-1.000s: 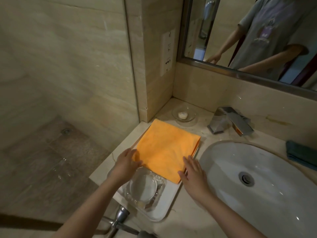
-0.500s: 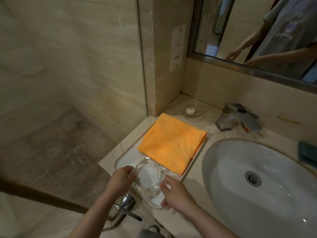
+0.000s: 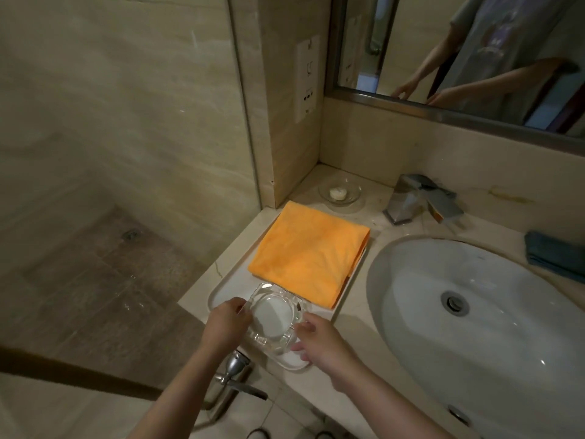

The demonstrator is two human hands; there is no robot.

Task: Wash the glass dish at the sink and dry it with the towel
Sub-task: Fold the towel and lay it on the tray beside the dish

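A thick clear glass dish [image 3: 274,315] rests on the near end of a white tray [image 3: 228,288] on the counter left of the sink. My left hand [image 3: 226,323] grips the dish's left rim. My right hand [image 3: 319,342] touches its right rim, fingers curled at the edge. A folded orange towel [image 3: 308,256] lies on the tray's far part, its near edge touching the dish. The white oval sink [image 3: 474,327] is to the right, with the chrome tap [image 3: 421,202] behind it.
A small glass saucer with a bit of soap [image 3: 339,193] sits in the back corner. A dark teal cloth [image 3: 554,253] lies at the right edge. A glass shower partition stands to the left, with a metal handle [image 3: 235,372] below the counter. The mirror hangs above.
My hands left the orange towel and came down to the glass dish, one on each side of it. The view has shifted slightly left and closer.
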